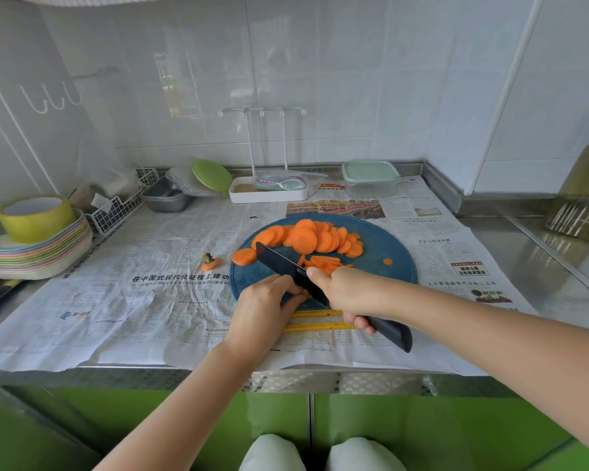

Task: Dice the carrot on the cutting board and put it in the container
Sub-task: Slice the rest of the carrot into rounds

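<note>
A round blue cutting board lies on newspaper and carries a heap of round carrot slices at its far side. Thin carrot strips lie nearer, just right of the blade. My right hand grips the handle of a black knife, whose blade points away to the left over the board. My left hand sits at the board's near edge, fingertips curled on carrot pieces beside the blade. The clear container with a pale green lid stands at the back of the counter.
A carrot top lies on the newspaper left of the board. A stack of coloured plates with a yellow-green bowl stands far left. A white tray with a rack, a green plate and a wire basket line the back wall. A bottle stands at right.
</note>
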Demonstrator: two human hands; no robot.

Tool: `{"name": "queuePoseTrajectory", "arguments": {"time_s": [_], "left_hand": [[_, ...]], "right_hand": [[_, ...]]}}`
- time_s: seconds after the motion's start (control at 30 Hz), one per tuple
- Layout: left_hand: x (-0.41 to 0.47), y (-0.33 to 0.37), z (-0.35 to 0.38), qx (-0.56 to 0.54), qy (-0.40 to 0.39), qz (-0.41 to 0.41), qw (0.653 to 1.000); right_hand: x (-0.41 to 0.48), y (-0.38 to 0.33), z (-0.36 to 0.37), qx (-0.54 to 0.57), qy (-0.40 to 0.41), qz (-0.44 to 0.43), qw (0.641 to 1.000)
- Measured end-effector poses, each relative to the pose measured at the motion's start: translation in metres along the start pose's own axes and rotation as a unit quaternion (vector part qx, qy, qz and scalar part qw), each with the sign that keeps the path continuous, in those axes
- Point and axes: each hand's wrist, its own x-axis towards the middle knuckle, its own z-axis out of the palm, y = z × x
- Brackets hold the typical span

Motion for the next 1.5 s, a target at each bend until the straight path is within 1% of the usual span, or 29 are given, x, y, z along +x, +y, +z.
{"name": "queuePoseTrajectory", "arguments": {"time_s": [0.1, 0.17, 0.27, 0.33, 0.4, 0.57, 0.67, 1.0, 1.17, 1.37, 1.5], "left_hand": [[-0.001, -0.002, 0.002, 0.000, 0.001, 0.000, 1.000], [-0.001, -0.003, 0.002, -0.001, 0.002, -0.001, 1.000], [-0.001, -0.002, 0.002, 0.002, 0.004, 0.000, 1.000], [-0.001, -0.002, 0.002, 0.006, 0.005, 0.002, 1.000], [-0.002, -0.003, 0.003, -0.001, 0.003, 0.002, 1.000], [-0.001, -0.003, 0.003, 0.007, 0.007, 0.005, 1.000], [-0.001, -0.003, 0.003, 0.020, 0.006, 0.014, 1.000], [-0.002, 0.001, 0.001, 0.020, 0.013, -0.006, 1.000], [-0.002, 0.004, 0.000, 0.032, 0.017, 0.001, 0.999], [-0.001, 0.004, -0.001, 0.044, 0.018, 0.004, 0.999], [0.000, 0.003, -0.001, 0.031, 0.014, 0.004, 0.999]], "right_hand": [[0.000, -0.005, -0.002, 0.021, -0.012, 0.003, 1.000], [0.002, -0.007, -0.001, 0.009, -0.011, -0.005, 1.000], [0.006, -0.007, 0.005, -0.052, 0.032, -0.035, 0.998], [0.009, -0.007, 0.006, -0.067, 0.052, -0.051, 0.995], [0.012, -0.003, 0.003, -0.037, 0.040, -0.047, 0.997], [0.013, 0.017, -0.013, 0.087, -0.020, -0.045, 0.995], [0.006, 0.021, -0.019, 0.119, -0.043, -0.043, 0.991], [-0.009, 0.025, -0.021, 0.093, -0.042, -0.039, 0.994], [-0.011, 0.027, -0.019, 0.091, -0.036, -0.044, 0.994], [-0.010, 0.026, -0.020, 0.088, -0.054, -0.026, 0.994], [-0.007, 0.025, -0.023, 0.083, -0.083, -0.014, 0.993]]}}
